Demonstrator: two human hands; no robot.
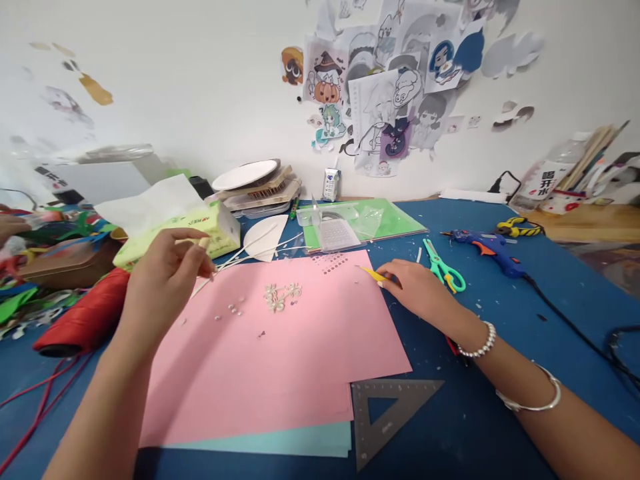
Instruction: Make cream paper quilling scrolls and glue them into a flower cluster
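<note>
My left hand (175, 273) is raised over the left part of the pink paper (300, 360), its fingers pinched together on something small and pale that I cannot make out. At the paper's right edge, my right hand (413, 287) holds a thin yellow tool (373, 273) with its tip pointing left. Between the hands lies a pale curled ornament (281, 297). Several small white beads (232, 309) are scattered left of it, and a tiny dark piece (261, 334) is below. Rows of small dark dots (335, 265) show near the paper's top edge.
A grey set square (390, 413) lies at the front. On the right are green scissors (443, 267), a blue glue gun (493, 250) and yellow-black pliers (520, 228). A red thread spool (85, 313) and tissue pack (220, 230) stand left. Behind is a clear plastic box (336, 232).
</note>
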